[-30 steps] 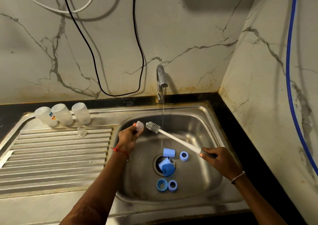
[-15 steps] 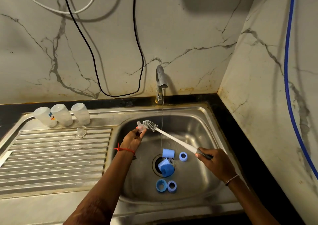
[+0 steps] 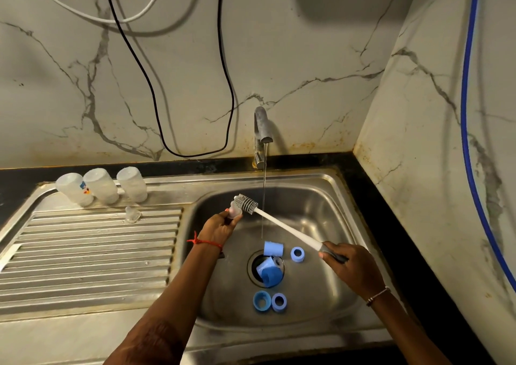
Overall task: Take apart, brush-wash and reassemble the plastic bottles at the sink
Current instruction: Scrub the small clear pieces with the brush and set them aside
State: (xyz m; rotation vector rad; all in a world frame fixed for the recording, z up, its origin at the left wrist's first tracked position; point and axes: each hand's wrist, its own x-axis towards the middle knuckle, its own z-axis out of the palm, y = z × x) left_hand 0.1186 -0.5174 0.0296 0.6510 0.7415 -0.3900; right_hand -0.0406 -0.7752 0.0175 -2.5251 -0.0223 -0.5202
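The left hand [image 3: 220,227], at frame centre, pinches a small clear teat [image 3: 234,213] in curled fingers. The right hand [image 3: 349,264], to its lower right, grips the grey handle of a bottle brush [image 3: 287,229], whose bristled head touches the teat. Just right of the bristles, a thin water stream [image 3: 264,185] falls from the tap [image 3: 261,130] into the sink [image 3: 321,211]. Below the hands, blue caps [image 3: 269,272] and rings [image 3: 297,254] lie around the drain. At left, three clear bottles [image 3: 102,185] stand in a row along the top of the drainboard [image 3: 83,253], with a second teat [image 3: 131,215] just below them.
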